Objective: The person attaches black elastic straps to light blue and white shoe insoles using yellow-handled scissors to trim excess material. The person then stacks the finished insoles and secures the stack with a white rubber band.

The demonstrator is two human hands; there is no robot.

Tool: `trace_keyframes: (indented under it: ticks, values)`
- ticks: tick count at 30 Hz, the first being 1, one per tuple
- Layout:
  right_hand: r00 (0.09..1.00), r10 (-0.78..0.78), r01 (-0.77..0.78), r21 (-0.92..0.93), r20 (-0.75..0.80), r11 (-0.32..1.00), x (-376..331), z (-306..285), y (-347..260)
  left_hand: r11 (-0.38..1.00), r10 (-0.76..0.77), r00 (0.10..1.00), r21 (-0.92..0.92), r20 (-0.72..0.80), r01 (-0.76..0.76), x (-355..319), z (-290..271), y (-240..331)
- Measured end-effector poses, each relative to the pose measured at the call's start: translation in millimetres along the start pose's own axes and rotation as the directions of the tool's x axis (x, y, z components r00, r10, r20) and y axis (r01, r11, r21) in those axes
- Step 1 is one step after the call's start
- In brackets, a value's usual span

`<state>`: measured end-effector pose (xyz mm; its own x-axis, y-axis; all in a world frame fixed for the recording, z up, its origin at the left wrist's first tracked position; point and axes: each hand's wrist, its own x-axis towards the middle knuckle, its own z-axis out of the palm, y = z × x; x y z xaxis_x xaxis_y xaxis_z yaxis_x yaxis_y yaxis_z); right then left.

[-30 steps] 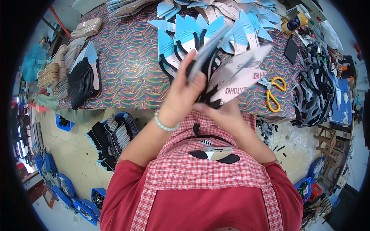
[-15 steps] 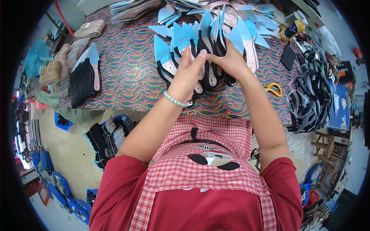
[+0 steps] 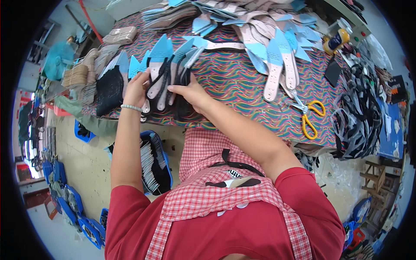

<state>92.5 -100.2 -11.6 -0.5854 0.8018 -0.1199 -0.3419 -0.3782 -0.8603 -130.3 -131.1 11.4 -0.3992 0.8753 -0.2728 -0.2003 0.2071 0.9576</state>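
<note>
Between my two hands stands a bunch of insole boards, with pale pink bodies, blue pointed tips and black edging. My left hand closes on the left side of the bunch. My right hand presses the right side, thumb in front and fingers hidden behind. Just left of the bunch is a tight stack of black-edged insole boards. One insole board with a black strip lies flat beyond my right hand. To the right, more insole boards without black edging lie fanned out.
Yellow-handled scissors lie open on the patterned tablecloth. A bottle stands at the back right, near a heap of black straps. A pile of insole boards is at the back. Below the table sits a blue bin.
Both my hands have moved left with the bunch of insole boards, bringing it beside the black-edged stack. The scissors and the single flat insole board now show fully.
</note>
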Motion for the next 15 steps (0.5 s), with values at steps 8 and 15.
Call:
trace_keyframes:
  ticks: [8,15]
  values:
    - [0.954,0.256,-0.248,0.071,-0.152,0.966,-83,-64,-25,0.338,0.344,0.888,0.842,0.305,-0.420,-67,106,-42]
    - [0.935,0.247,-0.212,0.160,-0.253,0.964,-116,-70,-52,0.998,-0.058,0.906,0.027,0.419,0.051,-65,144,-48]
